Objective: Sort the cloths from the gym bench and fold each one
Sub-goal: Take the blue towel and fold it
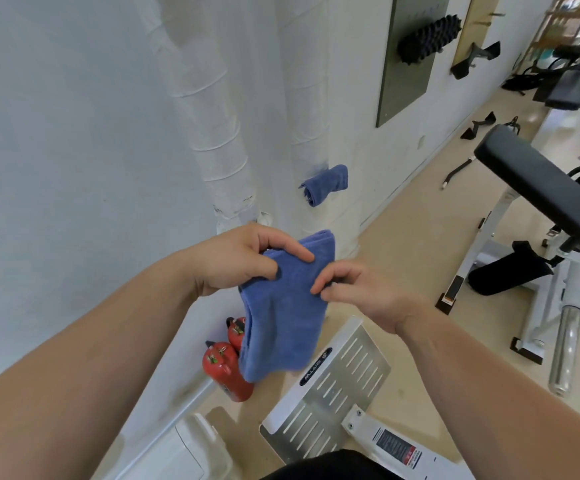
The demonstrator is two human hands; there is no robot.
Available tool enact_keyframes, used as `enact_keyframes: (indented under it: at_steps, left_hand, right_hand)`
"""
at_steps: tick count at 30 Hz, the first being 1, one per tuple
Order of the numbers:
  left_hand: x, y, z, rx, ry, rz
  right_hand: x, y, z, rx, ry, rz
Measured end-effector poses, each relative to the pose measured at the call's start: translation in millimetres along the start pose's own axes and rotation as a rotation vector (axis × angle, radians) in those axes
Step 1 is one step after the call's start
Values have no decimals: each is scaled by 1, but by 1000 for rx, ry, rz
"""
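A blue cloth [283, 317], folded over, hangs in the air in front of me. My left hand [236, 259] grips its upper left part, with the index finger laid across the front. My right hand [357, 292] pinches its right edge between thumb and fingertips. A second blue cloth [324, 184], rolled or bunched, sits against the white wall farther back. The black padded gym bench [537, 183] stands to the right, tilted, on a white frame.
Two red fire extinguishers [224, 367] stand on the floor by the wall, below the cloth. A white slotted metal footplate [330, 386] lies under my hands. A foam roller [428, 39] hangs on a wall board. More gym gear crowds the far right.
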State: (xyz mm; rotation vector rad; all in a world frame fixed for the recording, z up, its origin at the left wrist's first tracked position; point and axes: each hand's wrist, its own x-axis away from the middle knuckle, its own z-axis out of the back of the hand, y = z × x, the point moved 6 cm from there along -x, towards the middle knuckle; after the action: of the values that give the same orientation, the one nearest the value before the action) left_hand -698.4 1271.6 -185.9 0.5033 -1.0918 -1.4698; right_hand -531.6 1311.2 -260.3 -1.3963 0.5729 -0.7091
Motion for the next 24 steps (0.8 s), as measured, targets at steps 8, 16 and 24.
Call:
enact_keyframes:
  at_steps: [8,16,24]
  left_hand:
    - [0,-4,36,103,276,39]
    - [21,-71,70,187,572,143]
    - [41,-123,70,255,608,207]
  right_hand:
    - [-21,38,-34,68,-105,-18]
    - [-24,88,-22,419,-104,-159]
    - [0,119,20,220,-9,-364]
